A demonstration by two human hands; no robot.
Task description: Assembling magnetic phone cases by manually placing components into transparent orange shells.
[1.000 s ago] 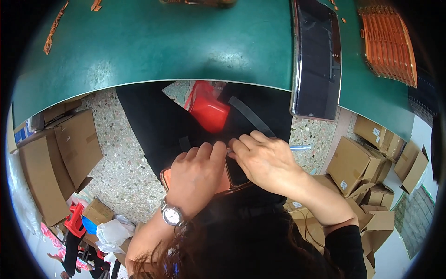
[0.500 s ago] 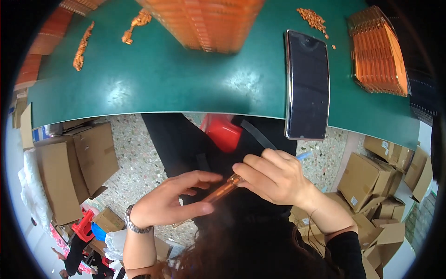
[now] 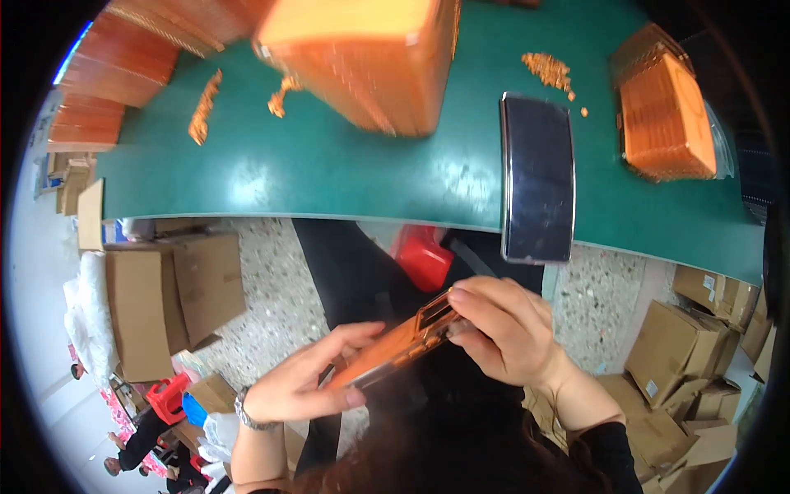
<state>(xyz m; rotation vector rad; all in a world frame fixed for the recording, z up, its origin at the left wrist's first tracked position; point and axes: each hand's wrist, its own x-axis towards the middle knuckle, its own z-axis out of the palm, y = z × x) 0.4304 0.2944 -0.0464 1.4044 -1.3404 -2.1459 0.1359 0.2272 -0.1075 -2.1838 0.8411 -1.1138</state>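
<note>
Between my two hands is an orange phone case (image 3: 393,349) with a rectangular camera opening, tilted up toward the right and held over my lap. My left hand (image 3: 300,380), with a wristwatch on it, wraps its thumb and fingers around the lower end. My right hand (image 3: 517,333) pinches the upper end beside the camera opening, the other fingers curled. A dark smartphone (image 3: 539,177) lies at the near edge of the green table (image 3: 346,177), just beyond my right hand.
A tall stack of orange cases (image 3: 354,78) stands mid-table, another stack (image 3: 668,119) at right, more at far left. Small orange pieces (image 3: 547,72) lie in heaps. Cardboard boxes (image 3: 136,309) flank me on the floor; a red stool (image 3: 424,257) shows under the table. People (image 3: 136,449) are behind at left.
The phone case has turned, so its broad side and camera opening now show. My left hand has closed around its lower end. The whole view has shifted slightly.
</note>
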